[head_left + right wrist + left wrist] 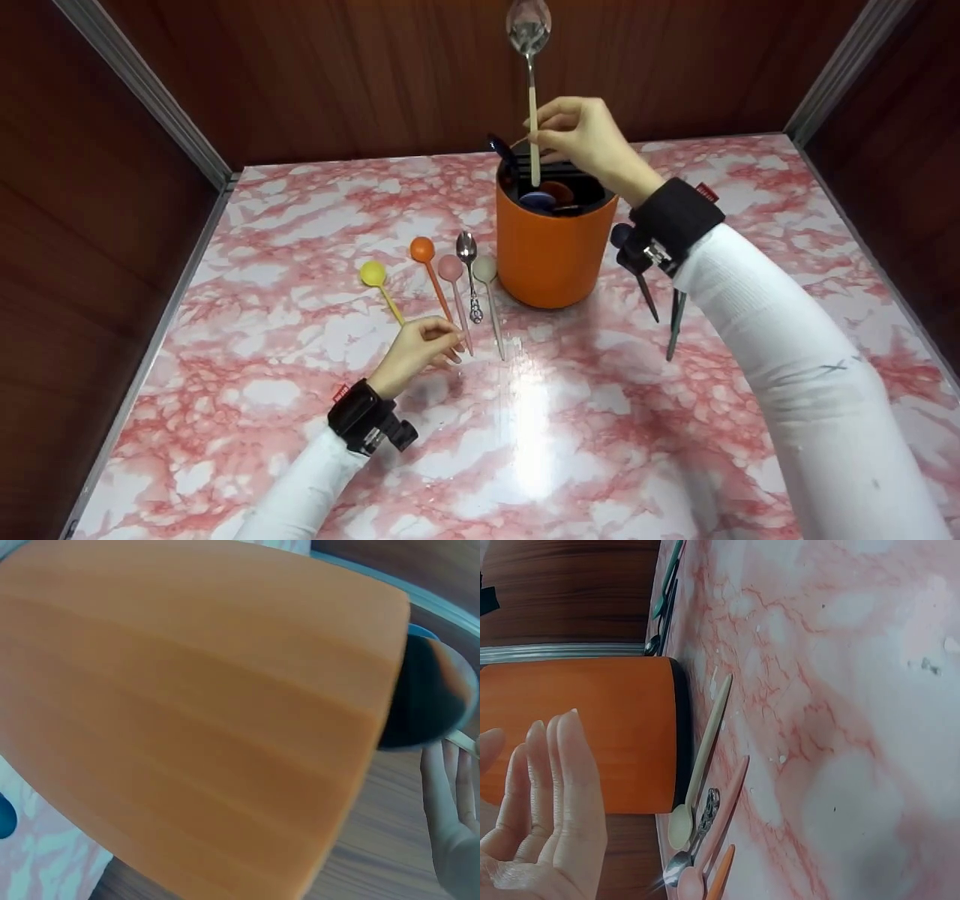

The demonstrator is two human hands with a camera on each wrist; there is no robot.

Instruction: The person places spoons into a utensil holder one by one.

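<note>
My right hand (596,142) pinches the cream handle of a spoon (532,79) with a shiny metal bowl. The spoon stands upright, bowl up, its handle end over the mouth of an orange holder (551,259). Inside the holder, dark dividers, a dark blue utensil (501,148) and blue and brown rounded pieces show. My left hand (420,346) hovers low over the table beside the spoon handles; in the left wrist view its fingers (577,780) are fairly straight and hold nothing. Nearest it lie a yellow spoon (384,291), an orange spoon (433,276) and a pink spoon (456,289).
An ornate metal spoon (471,274) and a pale green-grey spoon (491,300) lie left of the holder. Dark utensils (646,294) lie to its right, partly hidden by my right wrist. Wooden panels (375,82) enclose the pink marbled table (300,225) at the back and sides.
</note>
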